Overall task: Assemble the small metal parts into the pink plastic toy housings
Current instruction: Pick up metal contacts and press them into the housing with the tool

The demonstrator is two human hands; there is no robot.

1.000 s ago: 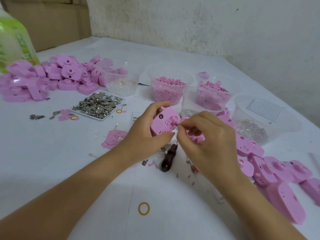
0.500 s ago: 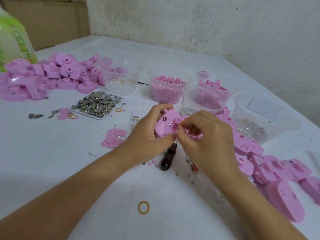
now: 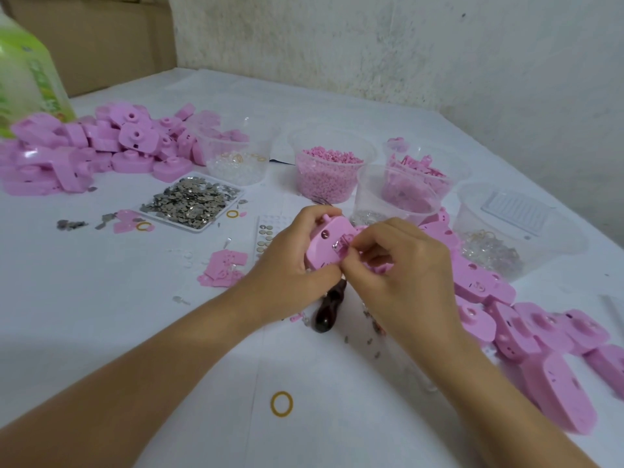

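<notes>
Fingers of the left hand curl round a pink housing, held just above the tabletop before the clear tubs. The right hand pinches a small metal part against its face. A tray of loose metal pieces lies farther left.

Rough whitewashed wall, brown cardboard panel at left, white-covered table

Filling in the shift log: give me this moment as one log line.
step: seating metal part | left hand: grips pink housing | right hand: pinches small metal part at housing face | dark-handled tool: on table, untouched
</notes>
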